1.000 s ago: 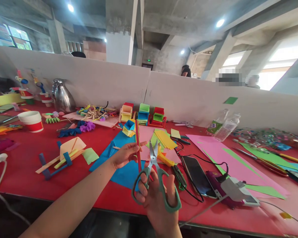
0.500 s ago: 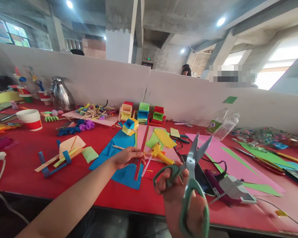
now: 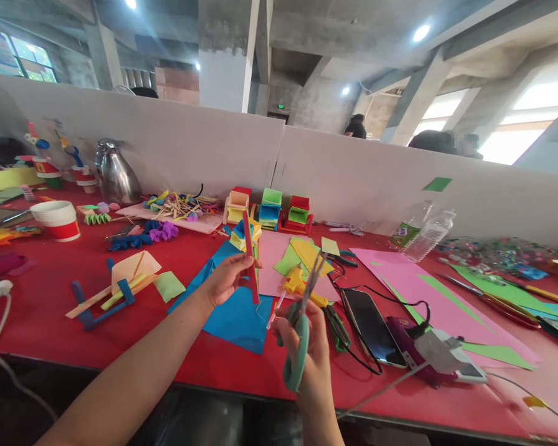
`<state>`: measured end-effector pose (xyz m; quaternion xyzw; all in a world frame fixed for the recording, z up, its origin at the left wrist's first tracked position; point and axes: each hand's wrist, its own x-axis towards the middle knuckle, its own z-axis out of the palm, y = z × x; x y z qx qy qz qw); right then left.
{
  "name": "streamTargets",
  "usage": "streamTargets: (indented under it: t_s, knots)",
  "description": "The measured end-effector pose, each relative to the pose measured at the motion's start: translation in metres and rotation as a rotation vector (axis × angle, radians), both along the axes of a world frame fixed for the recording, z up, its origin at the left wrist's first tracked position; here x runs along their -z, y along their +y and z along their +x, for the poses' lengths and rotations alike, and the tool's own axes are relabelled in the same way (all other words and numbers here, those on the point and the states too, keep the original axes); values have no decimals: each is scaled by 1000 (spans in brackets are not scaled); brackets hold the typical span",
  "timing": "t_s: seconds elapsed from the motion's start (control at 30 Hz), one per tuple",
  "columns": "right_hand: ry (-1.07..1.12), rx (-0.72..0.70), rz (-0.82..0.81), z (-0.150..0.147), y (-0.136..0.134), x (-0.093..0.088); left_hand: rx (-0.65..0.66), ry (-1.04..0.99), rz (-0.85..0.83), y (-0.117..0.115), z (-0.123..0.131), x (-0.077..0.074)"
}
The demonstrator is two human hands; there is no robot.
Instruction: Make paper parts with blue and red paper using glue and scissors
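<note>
My left hand (image 3: 227, 279) pinches a narrow red paper strip (image 3: 248, 251) and holds it upright above a blue paper sheet (image 3: 235, 310). My right hand (image 3: 304, 344) grips green-handled scissors (image 3: 300, 322) by the loops, blades pointing up and away, just right of the strip and apart from it. A yellow-handled tool (image 3: 302, 286) lies on the red table (image 3: 51, 310) behind the scissors.
A phone (image 3: 365, 325) with a black cable, a glue gun (image 3: 439, 356) and pink paper (image 3: 413, 291) lie to the right. Folded paper boxes (image 3: 270, 210), sticks, a metal kettle (image 3: 116, 176) and a paper cup (image 3: 58, 220) stand further back by the white partition. People's heads show behind it.
The right hand swung the scissors from out at the right back toward the strip, blades now nearly together. The left hand turned the red strip more upright.
</note>
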<state>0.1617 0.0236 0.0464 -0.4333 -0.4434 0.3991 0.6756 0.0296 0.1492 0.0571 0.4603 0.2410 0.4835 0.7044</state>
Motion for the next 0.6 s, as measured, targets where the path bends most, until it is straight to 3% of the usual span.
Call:
streamTargets:
  t_s: [0.1,0.37,0.6]
  knots:
    - [19,-73,-73,-8,0,6,-51,62,31,-1,3,-1]
    - [123,-69,-88,-12,16,14,152,170,168,-11,11,6]
    - [98,12,-45,-9,23,5,275,271,225,-11,8,5]
